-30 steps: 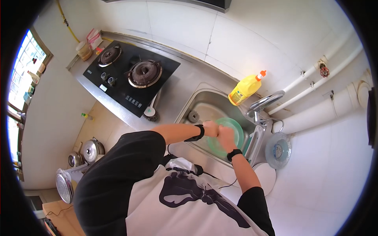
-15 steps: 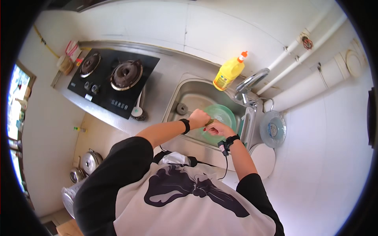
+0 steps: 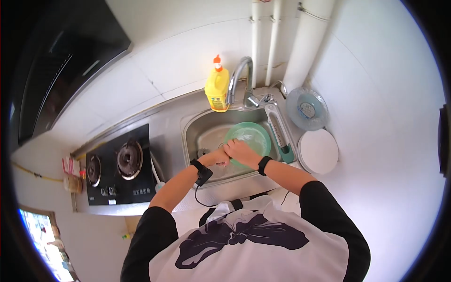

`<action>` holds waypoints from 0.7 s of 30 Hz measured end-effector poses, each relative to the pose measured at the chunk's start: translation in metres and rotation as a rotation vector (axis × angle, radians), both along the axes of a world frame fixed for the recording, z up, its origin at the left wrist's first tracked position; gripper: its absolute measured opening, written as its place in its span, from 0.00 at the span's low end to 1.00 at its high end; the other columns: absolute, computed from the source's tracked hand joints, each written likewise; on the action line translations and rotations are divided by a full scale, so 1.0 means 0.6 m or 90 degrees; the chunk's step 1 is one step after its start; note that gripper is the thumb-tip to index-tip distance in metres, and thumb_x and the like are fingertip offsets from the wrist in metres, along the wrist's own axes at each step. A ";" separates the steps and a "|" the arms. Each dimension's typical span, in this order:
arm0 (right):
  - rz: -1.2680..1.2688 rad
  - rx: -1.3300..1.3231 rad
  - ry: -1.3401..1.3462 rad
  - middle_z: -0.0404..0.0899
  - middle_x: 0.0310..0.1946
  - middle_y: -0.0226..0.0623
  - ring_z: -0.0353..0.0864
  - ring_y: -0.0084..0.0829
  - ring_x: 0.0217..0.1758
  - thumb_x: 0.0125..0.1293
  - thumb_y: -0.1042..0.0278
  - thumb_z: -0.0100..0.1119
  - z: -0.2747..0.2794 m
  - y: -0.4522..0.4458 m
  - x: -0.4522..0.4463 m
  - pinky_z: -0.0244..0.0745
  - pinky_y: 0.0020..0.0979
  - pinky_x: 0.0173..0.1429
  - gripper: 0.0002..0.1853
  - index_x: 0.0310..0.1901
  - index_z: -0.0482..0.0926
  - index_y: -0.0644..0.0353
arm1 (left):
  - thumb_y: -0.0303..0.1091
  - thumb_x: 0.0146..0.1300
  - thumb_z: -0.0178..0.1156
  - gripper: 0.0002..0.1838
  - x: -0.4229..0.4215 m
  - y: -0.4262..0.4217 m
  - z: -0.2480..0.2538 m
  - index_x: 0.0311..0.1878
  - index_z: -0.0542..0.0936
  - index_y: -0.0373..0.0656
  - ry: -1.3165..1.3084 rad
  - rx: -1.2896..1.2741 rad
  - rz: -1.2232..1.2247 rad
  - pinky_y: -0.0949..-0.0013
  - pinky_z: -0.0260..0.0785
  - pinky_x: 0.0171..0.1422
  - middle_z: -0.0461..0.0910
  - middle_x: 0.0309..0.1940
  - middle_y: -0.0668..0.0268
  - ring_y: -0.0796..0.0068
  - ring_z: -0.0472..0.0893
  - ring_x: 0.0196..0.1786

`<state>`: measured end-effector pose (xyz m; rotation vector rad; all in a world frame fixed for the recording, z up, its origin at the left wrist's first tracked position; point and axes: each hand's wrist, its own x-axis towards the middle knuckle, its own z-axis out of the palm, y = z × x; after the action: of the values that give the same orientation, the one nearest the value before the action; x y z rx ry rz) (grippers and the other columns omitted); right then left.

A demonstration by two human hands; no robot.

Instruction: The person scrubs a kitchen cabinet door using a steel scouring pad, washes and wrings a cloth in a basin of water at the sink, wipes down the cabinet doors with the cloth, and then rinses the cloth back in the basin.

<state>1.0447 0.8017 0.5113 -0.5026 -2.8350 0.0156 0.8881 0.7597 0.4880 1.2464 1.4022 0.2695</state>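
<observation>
My left hand [image 3: 216,158] is closed over the steel sink [image 3: 192,136], beside the left edge of a green basin [image 3: 258,136]. My right hand [image 3: 242,152] meets it from the right, partly above the basin, its fingers curled against the left hand. Whatever lies between the two hands is hidden by the fingers. Whitish suds or wet film show inside the basin. Behind my left hand, a round grey scrubber [image 3: 202,152] rests at the sink's left side, partly covered.
A yellow bottle [image 3: 217,91] with an orange cap stands behind the sink, near the faucet [image 3: 249,80]. Right of the sink are a green-and-white grater-like tool [image 3: 279,134], a clear glass bowl [image 3: 307,109] and white round lids or plates [image 3: 319,151]. The black stove [image 3: 117,164] is at left.
The view has turned, so the sink and stove appear rotated. A small olive-green thing seen between my hands is now hidden. My right hand has come over against the left.
</observation>
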 end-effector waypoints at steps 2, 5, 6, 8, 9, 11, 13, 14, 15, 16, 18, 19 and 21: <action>-0.025 -0.065 0.033 0.76 0.26 0.42 0.79 0.39 0.31 0.49 0.68 0.55 -0.009 0.013 -0.003 0.72 0.34 0.29 0.06 0.28 0.73 0.61 | 0.27 0.43 0.56 0.02 0.013 0.005 -0.001 0.21 0.74 0.40 0.189 0.160 0.005 0.63 0.65 0.25 0.75 0.18 0.58 0.63 0.77 0.24; -0.070 -0.192 0.103 0.75 0.18 0.46 0.78 0.44 0.24 0.45 0.70 0.57 -0.030 0.022 -0.009 0.72 0.37 0.28 0.07 0.21 0.74 0.64 | 0.32 0.48 0.56 0.07 0.039 0.007 0.022 0.27 0.79 0.40 0.419 0.229 0.033 0.57 0.71 0.36 0.79 0.25 0.51 0.53 0.80 0.33; -0.086 -0.241 0.106 0.75 0.17 0.48 0.78 0.45 0.23 0.44 0.70 0.59 -0.036 0.024 -0.014 0.72 0.38 0.28 0.08 0.19 0.74 0.66 | 0.34 0.49 0.56 0.08 0.043 0.007 0.031 0.29 0.80 0.40 0.482 0.215 0.046 0.56 0.73 0.39 0.79 0.28 0.49 0.51 0.80 0.37; -0.116 -0.341 0.106 0.75 0.17 0.51 0.78 0.47 0.23 0.40 0.71 0.59 -0.059 0.035 -0.021 0.72 0.40 0.28 0.08 0.17 0.74 0.67 | 0.35 0.49 0.58 0.08 0.042 0.009 0.024 0.28 0.80 0.42 0.533 0.289 0.029 0.57 0.73 0.39 0.80 0.27 0.52 0.53 0.80 0.35; -0.130 -0.395 0.103 0.75 0.17 0.52 0.77 0.48 0.23 0.39 0.71 0.59 -0.069 0.039 -0.026 0.71 0.41 0.27 0.07 0.17 0.74 0.67 | 0.36 0.48 0.59 0.07 0.042 0.006 0.022 0.27 0.80 0.43 0.557 0.324 0.021 0.57 0.73 0.39 0.80 0.27 0.54 0.54 0.81 0.35; -0.156 -0.523 0.085 0.75 0.17 0.51 0.76 0.46 0.21 0.38 0.72 0.59 -0.089 0.046 -0.027 0.70 0.40 0.25 0.06 0.17 0.75 0.67 | 0.40 0.46 0.62 0.09 0.041 0.004 0.021 0.27 0.81 0.45 0.577 0.344 -0.020 0.57 0.72 0.39 0.80 0.25 0.55 0.54 0.80 0.33; -0.180 -0.668 0.056 0.75 0.15 0.47 0.75 0.41 0.16 0.37 0.72 0.59 -0.073 0.047 -0.021 0.67 0.36 0.20 0.06 0.17 0.75 0.66 | 0.43 0.44 0.65 0.12 0.043 0.005 0.039 0.27 0.81 0.46 0.581 0.371 -0.079 0.58 0.72 0.37 0.80 0.25 0.56 0.55 0.80 0.32; -0.193 -0.767 0.033 0.73 0.14 0.43 0.72 0.36 0.14 0.39 0.73 0.59 -0.065 0.048 -0.017 0.64 0.33 0.18 0.06 0.17 0.74 0.65 | 0.45 0.43 0.65 0.13 0.045 0.004 0.049 0.27 0.80 0.47 0.575 0.386 -0.118 0.58 0.71 0.36 0.80 0.25 0.57 0.56 0.80 0.32; -0.204 -0.864 0.010 0.72 0.13 0.39 0.69 0.31 0.13 0.40 0.74 0.60 -0.059 0.051 -0.012 0.61 0.30 0.16 0.06 0.16 0.72 0.65 | 0.46 0.42 0.66 0.14 0.047 0.004 0.059 0.27 0.80 0.47 0.569 0.402 -0.155 0.59 0.71 0.34 0.80 0.25 0.59 0.57 0.80 0.31; -0.215 -0.961 -0.017 0.70 0.11 0.35 0.67 0.26 0.11 0.41 0.75 0.60 -0.053 0.052 -0.006 0.57 0.27 0.14 0.07 0.16 0.71 0.64 | 0.47 0.41 0.67 0.15 0.045 0.003 0.052 0.26 0.79 0.47 0.570 0.438 -0.166 0.59 0.71 0.33 0.80 0.24 0.60 0.58 0.80 0.30; -0.198 -1.124 -0.011 0.63 0.10 0.28 0.59 0.21 0.10 0.42 0.75 0.61 -0.044 0.050 0.009 0.51 0.24 0.14 0.10 0.16 0.68 0.59 | 0.48 0.38 0.67 0.16 0.036 0.005 0.028 0.24 0.78 0.48 0.571 0.510 -0.185 0.61 0.70 0.30 0.79 0.22 0.63 0.61 0.80 0.28; -0.190 -1.206 -0.008 0.60 0.10 0.24 0.55 0.18 0.10 0.43 0.75 0.62 -0.043 0.049 0.015 0.47 0.22 0.14 0.11 0.17 0.66 0.57 | 0.45 0.40 0.65 0.12 0.032 0.004 0.017 0.24 0.78 0.49 0.564 0.552 -0.185 0.62 0.70 0.29 0.78 0.22 0.64 0.62 0.79 0.28; -0.167 -1.285 -0.002 0.54 0.09 0.21 0.49 0.17 0.10 0.44 0.75 0.60 -0.055 0.046 0.022 0.43 0.22 0.15 0.09 0.17 0.68 0.56 | 0.38 0.46 0.60 0.05 0.027 0.003 0.003 0.24 0.76 0.50 0.548 0.638 -0.186 0.64 0.69 0.27 0.78 0.21 0.67 0.64 0.79 0.27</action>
<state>1.0579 0.8292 0.4783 -1.0207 -1.6190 2.6858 0.9043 0.7617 0.4895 2.5844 1.8269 0.2445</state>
